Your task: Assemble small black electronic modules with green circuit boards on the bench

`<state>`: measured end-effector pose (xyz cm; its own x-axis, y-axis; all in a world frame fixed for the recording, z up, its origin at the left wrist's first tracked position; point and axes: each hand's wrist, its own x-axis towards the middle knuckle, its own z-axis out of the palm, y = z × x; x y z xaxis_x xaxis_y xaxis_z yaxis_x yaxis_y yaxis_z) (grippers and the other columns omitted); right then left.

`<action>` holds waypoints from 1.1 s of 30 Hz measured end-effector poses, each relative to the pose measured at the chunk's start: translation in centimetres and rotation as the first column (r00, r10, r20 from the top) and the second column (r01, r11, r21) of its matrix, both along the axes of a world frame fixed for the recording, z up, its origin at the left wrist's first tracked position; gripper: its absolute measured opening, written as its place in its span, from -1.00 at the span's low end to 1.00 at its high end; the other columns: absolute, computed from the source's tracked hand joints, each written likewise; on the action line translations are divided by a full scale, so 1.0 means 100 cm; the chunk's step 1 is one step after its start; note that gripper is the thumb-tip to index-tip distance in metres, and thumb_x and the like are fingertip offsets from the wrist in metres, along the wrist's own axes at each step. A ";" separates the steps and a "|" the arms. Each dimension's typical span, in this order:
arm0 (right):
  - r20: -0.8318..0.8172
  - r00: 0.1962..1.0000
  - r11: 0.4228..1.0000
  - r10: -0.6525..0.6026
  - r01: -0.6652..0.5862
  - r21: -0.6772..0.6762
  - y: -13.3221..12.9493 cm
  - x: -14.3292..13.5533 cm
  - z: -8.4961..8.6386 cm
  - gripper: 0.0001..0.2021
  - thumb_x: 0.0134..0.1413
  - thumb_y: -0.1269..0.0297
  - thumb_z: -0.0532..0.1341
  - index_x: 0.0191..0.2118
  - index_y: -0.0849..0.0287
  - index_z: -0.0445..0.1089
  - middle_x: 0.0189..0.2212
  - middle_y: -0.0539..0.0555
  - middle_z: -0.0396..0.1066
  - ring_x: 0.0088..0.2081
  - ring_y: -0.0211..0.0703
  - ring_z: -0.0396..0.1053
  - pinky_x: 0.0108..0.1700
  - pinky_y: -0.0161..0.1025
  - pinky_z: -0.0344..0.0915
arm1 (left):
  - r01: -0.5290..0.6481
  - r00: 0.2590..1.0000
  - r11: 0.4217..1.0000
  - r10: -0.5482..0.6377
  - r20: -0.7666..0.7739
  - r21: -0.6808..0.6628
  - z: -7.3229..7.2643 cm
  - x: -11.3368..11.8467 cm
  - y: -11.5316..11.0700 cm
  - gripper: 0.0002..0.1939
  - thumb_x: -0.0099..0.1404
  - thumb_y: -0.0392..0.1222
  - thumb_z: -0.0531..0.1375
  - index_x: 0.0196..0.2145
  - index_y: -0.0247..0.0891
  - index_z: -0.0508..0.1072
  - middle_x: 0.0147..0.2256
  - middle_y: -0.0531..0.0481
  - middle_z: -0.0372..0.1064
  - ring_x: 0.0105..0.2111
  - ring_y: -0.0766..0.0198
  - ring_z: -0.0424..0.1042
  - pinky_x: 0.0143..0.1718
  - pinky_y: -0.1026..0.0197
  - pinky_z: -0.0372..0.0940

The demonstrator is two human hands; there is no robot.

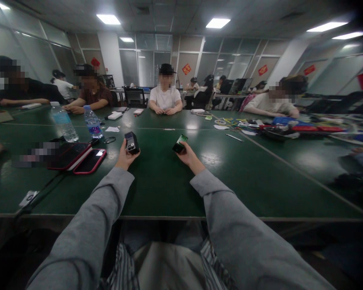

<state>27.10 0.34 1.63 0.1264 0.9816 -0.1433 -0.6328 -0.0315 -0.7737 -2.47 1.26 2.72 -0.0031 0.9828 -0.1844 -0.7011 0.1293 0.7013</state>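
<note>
The left hand [124,156] gripped a small black box [131,142]; the right hand [190,156] pinched a green-and-black card [179,144] above the green worktop [157,185].

Left hand [125,155] gripping black box [132,142], right hand [188,155] gripping green-topped item [179,144], green table [169,189]

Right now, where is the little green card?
In the head view, the green card sits in the right hand, right of centre, above the green table.
</note>
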 end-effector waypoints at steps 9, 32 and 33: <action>-0.106 0.980 0.986 0.168 -0.168 0.008 0.001 0.002 -0.007 -0.83 0.06 0.35 0.19 -0.18 0.15 0.28 -0.27 0.06 0.46 -0.17 -0.13 0.48 -0.20 -0.18 0.50 | 0.090 0.970 0.992 -0.107 0.220 0.086 0.011 -0.002 -0.011 -0.55 0.33 0.09 0.08 0.00 -0.29 0.38 -0.16 -0.23 0.46 -0.08 0.07 0.49 -0.16 0.02 0.47; -0.085 0.908 0.912 0.410 -0.408 0.041 -0.010 -0.003 -0.001 -0.63 0.21 0.21 0.16 -0.02 0.45 0.32 -0.14 0.35 0.45 -0.11 -0.06 0.46 -0.18 -0.24 0.48 | 0.266 0.957 0.961 -0.273 0.101 0.081 0.002 0.007 -0.002 -0.66 0.32 -0.11 0.16 -0.01 -0.33 0.41 -0.15 -0.17 0.48 -0.15 0.19 0.51 -0.17 0.17 0.46; -0.083 0.904 0.907 0.420 -0.418 0.041 -0.012 -0.004 0.001 -0.63 0.22 0.23 0.15 -0.01 0.48 0.31 -0.13 0.37 0.44 -0.10 -0.05 0.46 -0.17 -0.23 0.47 | 0.259 0.958 0.962 -0.267 0.102 0.085 0.001 0.007 -0.001 -0.66 0.31 -0.11 0.17 -0.01 -0.32 0.41 -0.14 -0.16 0.48 -0.14 0.17 0.50 -0.16 0.16 0.46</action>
<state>26.71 -0.85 1.71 -0.3098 0.9440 -0.1134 -0.6300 -0.2931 -0.7191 -1.80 1.17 2.80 0.2737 0.9566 -0.0997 -0.7231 0.2730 0.6345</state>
